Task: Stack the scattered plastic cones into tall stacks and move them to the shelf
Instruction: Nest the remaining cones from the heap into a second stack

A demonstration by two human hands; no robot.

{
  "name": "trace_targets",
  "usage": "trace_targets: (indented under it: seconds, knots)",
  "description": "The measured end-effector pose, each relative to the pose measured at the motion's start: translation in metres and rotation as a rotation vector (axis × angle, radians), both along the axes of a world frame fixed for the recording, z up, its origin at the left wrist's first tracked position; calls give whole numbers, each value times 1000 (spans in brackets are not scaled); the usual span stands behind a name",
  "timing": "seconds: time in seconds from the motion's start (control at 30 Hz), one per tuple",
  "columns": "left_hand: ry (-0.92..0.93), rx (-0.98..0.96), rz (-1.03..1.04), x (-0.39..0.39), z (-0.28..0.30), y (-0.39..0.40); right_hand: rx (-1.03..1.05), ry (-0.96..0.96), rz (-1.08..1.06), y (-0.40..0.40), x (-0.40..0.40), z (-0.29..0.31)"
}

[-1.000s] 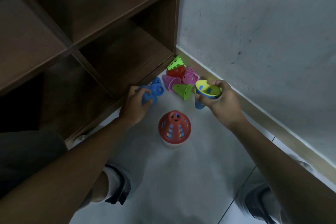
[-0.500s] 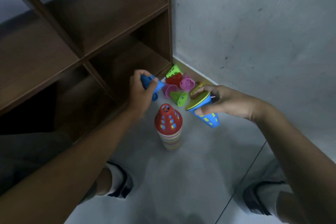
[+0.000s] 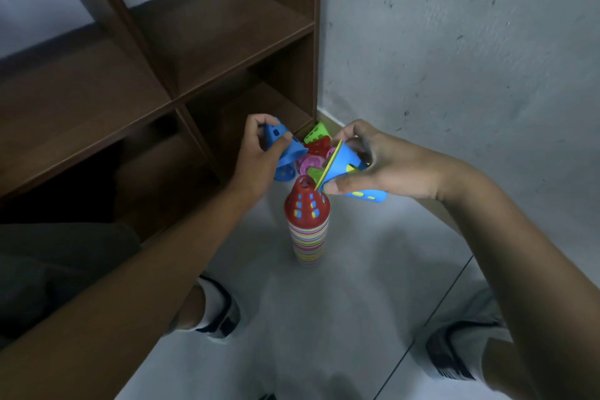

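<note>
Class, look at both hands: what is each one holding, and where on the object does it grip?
Left hand grips a blue cone around its side wall. Right hand holds nested blue-and-yellow cones around their sides.

I am holding a blue cone (image 3: 283, 143) in my left hand (image 3: 259, 159); it is looking like smooth plastic with a soft shine. In my right hand (image 3: 386, 166) I am gripping a second blue cone (image 3: 344, 162) of the same smooth plastic, with a yellow cone (image 3: 330, 163) nested inside. The stack (image 3: 307, 224) is showing a slightly glossy red plastic top and thin coloured plastic rims below. The shelf (image 3: 201, 39) is looking like dark brown wood, matt, with fine grain. The wall (image 3: 470, 58) is appearing rough and matt, with small marks. The floor (image 3: 341, 318) is looking smooth and pale, reflecting a little light.
</note>
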State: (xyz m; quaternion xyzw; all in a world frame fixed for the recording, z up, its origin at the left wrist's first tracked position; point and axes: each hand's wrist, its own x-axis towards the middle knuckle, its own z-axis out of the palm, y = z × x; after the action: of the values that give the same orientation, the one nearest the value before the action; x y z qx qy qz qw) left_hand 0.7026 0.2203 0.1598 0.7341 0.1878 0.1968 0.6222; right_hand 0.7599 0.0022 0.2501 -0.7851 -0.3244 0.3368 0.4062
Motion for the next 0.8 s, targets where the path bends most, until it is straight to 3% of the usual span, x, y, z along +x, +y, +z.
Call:
trace_targets:
  seconds: [0.27, 0.47, 0.8]
  knots:
    - [-50, -118, -98, -14, 42, 7, -90, -139, 25, 20, -12, 7]
    - [-48, -158, -51, -18, 58, 21, -176, -324, 131, 33, -18, 10]
    - [-36, -213, -66, -23, 64, 24, -226, -485, 56, 49, -35, -16]
